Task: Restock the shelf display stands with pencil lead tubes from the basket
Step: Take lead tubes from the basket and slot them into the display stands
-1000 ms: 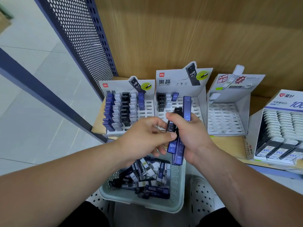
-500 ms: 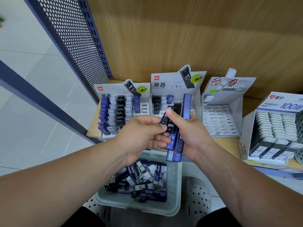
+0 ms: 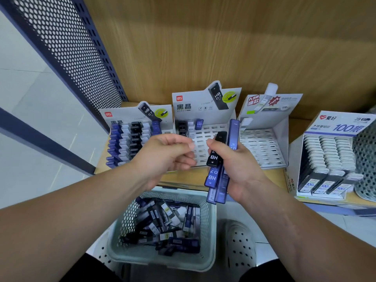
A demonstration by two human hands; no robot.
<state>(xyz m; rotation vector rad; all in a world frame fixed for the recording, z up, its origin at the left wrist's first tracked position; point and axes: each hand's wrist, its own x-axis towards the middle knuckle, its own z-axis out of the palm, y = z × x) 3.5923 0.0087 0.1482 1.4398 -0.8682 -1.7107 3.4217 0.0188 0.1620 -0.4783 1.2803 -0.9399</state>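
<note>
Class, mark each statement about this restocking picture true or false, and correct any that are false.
1. The right hand grips several lead tubes. True.
2. The basket is empty. False: many loose tubes lie in it.
3. The leftmost stand holds more tubes than the middle stand. True.
4. The left hand rests inside the basket. False: it hovers above the basket, in front of the stands.

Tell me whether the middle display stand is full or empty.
Nearly empty: the middle display stand holds a few tubes at its back left; the rest in view is bare.
</note>
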